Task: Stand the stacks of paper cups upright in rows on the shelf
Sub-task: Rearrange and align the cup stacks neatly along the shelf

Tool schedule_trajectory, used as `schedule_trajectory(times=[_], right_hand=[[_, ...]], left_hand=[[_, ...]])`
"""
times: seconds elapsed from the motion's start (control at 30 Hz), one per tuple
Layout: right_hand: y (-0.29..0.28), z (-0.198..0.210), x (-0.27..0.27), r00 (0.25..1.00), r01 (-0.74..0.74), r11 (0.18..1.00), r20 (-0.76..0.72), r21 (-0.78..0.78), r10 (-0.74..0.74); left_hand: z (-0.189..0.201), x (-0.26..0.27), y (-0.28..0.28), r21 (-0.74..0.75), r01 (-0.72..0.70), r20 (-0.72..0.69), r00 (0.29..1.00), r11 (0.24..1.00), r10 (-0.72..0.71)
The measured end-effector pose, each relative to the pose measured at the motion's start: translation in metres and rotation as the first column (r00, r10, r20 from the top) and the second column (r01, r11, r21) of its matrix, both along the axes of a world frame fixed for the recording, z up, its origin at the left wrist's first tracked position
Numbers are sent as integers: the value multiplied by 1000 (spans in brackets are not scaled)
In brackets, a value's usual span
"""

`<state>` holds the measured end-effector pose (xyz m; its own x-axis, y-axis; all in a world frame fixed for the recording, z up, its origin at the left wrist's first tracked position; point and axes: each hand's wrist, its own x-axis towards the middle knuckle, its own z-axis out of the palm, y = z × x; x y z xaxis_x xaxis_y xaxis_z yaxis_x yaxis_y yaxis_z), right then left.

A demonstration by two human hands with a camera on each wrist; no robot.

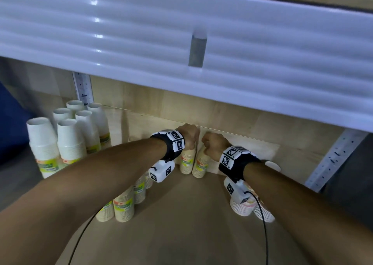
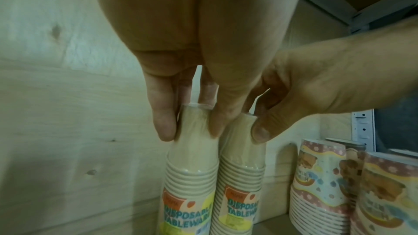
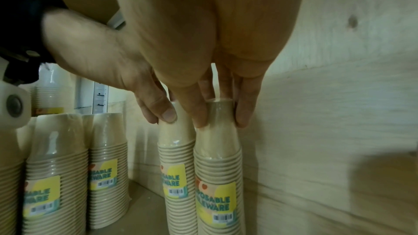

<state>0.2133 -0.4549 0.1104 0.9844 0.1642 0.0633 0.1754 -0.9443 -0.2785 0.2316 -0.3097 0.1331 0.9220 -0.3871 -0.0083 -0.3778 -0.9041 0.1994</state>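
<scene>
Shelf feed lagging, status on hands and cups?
Left hand, right hand each pinch a cup stack top. Both upright, side by side. Nothing blocking.

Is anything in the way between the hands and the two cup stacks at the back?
No. The left hand already pinches the top of the left stack, and the right hand pinches the top of the right stack. Both stacks stand upright by the shelf's back wall.
</scene>
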Motion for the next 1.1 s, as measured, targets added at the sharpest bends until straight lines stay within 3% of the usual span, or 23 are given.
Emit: schedule_trajectory(times=[0.3, 0.5, 0.8, 1.1], right_hand=[[1, -13, 14, 1000, -20, 999, 7, 35, 20], [1, -17, 18, 1000, -6, 993, 27, 119, 3], [1, -2, 11, 991, 32, 997, 127, 74, -42], [30, 35, -18, 987, -68, 997, 148, 26, 63]], left_hand=[[-12, 9, -1, 19, 27, -6, 1000, 999, -27], [-11, 10, 0, -20, -11, -22, 1000, 1000, 11], [9, 3, 13, -139, -66, -27, 998, 988, 62], [58, -36, 55, 11, -98, -27, 995, 995, 98]])
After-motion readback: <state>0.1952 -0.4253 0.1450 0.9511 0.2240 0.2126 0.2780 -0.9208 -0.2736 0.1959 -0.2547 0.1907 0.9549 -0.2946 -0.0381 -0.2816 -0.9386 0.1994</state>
